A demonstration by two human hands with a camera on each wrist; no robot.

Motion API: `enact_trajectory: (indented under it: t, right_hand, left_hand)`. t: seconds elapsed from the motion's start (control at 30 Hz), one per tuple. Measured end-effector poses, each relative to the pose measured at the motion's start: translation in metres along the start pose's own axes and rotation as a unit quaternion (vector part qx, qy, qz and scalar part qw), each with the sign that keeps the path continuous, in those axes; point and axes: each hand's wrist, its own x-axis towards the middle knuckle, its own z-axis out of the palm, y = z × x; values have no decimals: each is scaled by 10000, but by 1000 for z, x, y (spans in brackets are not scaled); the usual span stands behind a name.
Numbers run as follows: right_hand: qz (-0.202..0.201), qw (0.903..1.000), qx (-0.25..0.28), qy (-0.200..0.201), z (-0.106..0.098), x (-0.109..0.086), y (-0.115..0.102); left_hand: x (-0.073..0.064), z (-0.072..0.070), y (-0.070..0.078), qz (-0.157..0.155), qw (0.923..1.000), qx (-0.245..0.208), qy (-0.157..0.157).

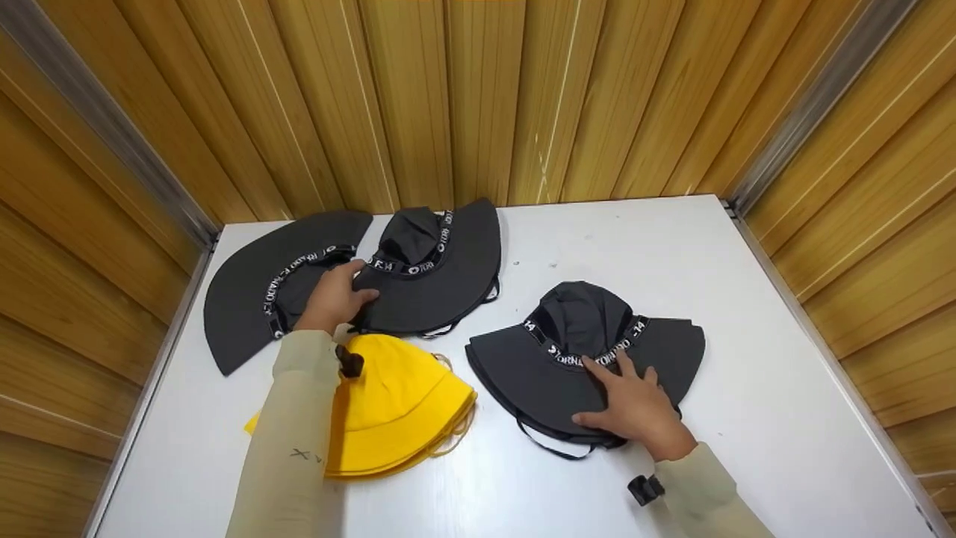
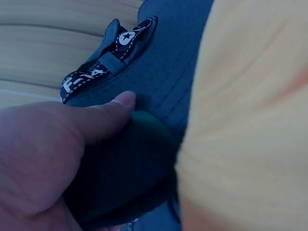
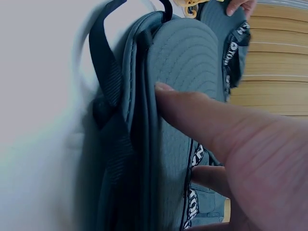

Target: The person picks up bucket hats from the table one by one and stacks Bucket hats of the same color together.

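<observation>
Dark grey wide-brimmed hats with lettered bands lie on the white table. My left hand pinches the left edge of the middle hat; in the left wrist view the thumb lies on its brim, with the other fingers mostly hidden. Beside it, at the far left, is another dark hat, partly behind that hand. My right hand rests with spread fingers on the stacked dark hats at the right. The right wrist view shows layered brims under the thumb and a dark strap.
Yellow hats with cords are stacked at the front left, partly under the left forearm. Wood-patterned panels wall the white table at the back and both sides. Chin straps stick out from the right-hand stack.
</observation>
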Motion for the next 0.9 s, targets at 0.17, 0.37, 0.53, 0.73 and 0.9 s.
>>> enact_trajectory:
  t: [0.17, 0.37, 0.53, 0.73, 0.9]
  right_hand:
    - [59, 9997, 185, -116, -7, 4, -1]
    - [21, 9941, 1074, 124, -24, 7, -5]
    - [-266, 9580, 2801, 547, -32, 14, -18]
    - [-458, 7976, 5995, 477, -35, 24, -41]
    - [-607, 6247, 7778, 345, -36, 25, -52]
  left_hand:
    - [-16, -4, 22, 830, 9928, 442, 740]
    - [-42, -9, 51, 1593, 9697, 905, 1617]
    - [-61, -15, 70, 2244, 9522, 871, 1880]
    - [-82, -15, 93, 3311, 9253, 689, 1716]
    - [-96, -11, 108, 3791, 9187, 358, 1046]
